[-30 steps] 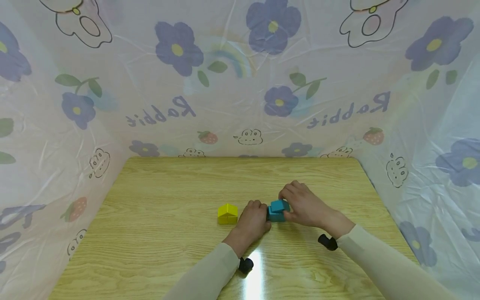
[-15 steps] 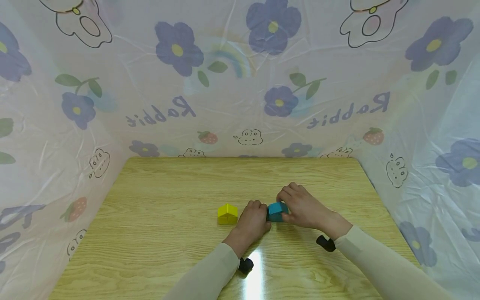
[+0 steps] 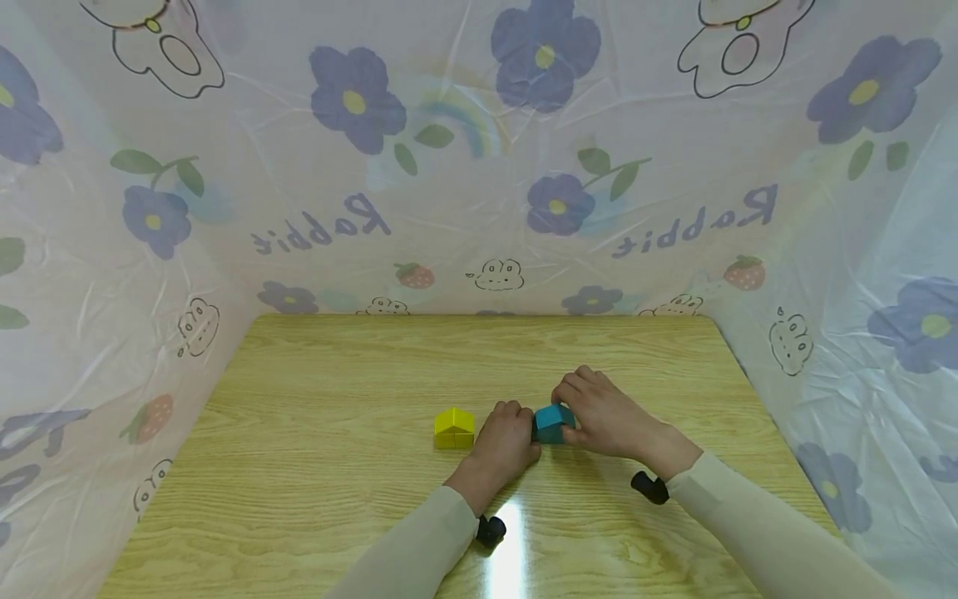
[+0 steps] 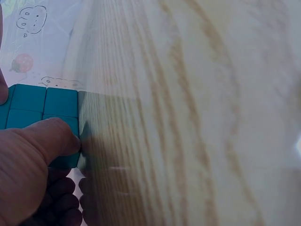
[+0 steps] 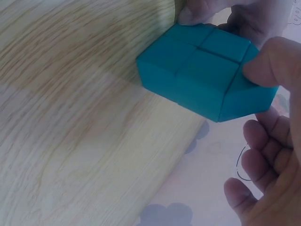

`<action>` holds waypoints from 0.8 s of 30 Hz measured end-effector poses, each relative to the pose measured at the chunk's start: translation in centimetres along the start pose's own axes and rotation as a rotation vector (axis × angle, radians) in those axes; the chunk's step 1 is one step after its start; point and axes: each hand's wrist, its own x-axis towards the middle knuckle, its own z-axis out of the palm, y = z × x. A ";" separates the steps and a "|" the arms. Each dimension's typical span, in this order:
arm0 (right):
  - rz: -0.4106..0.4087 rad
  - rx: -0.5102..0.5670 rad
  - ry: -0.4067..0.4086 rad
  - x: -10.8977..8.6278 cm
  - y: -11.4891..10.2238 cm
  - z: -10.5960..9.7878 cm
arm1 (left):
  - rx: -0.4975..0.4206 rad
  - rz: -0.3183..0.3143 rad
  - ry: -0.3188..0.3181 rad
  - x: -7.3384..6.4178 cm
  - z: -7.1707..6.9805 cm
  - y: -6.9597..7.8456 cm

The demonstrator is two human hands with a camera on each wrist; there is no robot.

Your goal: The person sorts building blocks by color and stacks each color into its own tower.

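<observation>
In the head view, a teal triangular block [image 3: 550, 414] sits like a roof on a stack of teal cubes [image 3: 550, 435], right of the table's middle. My right hand [image 3: 604, 413] pinches the triangular block, its thumb on the near face in the right wrist view, where the block [image 5: 248, 96] lies flush along the cubes [image 5: 209, 66]. At the stack's left side, my left hand [image 3: 503, 441] grips the lower cubes, with the thumb [image 4: 51, 134] across a bottom cube in the left wrist view. My hands hide parts of the stack.
Left of my left hand stands a small yellow block house [image 3: 454, 428] with a pitched top. The wood-grain table [image 3: 322, 466] is bordered by a printed curtain [image 3: 449, 233] at the back and sides. Black wrist-camera pieces [image 3: 649, 487] hang below each wrist.
My right hand has come slightly down and left, bringing the triangular block from tilted above the cubes to settled on top of them. My left hand has kept its place.
</observation>
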 end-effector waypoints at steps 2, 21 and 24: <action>0.000 -0.003 0.002 0.0 0.0 0.1 | 0.002 -0.003 -0.004 0.0 0.0 0.0; 0.004 0.047 0.089 -0.3 0.1 0.5 | 0.102 0.004 0.018 0.0 -0.1 0.1; 0.024 0.062 0.148 -0.3 0.0 0.5 | 0.154 0.011 0.059 -0.1 -0.6 0.3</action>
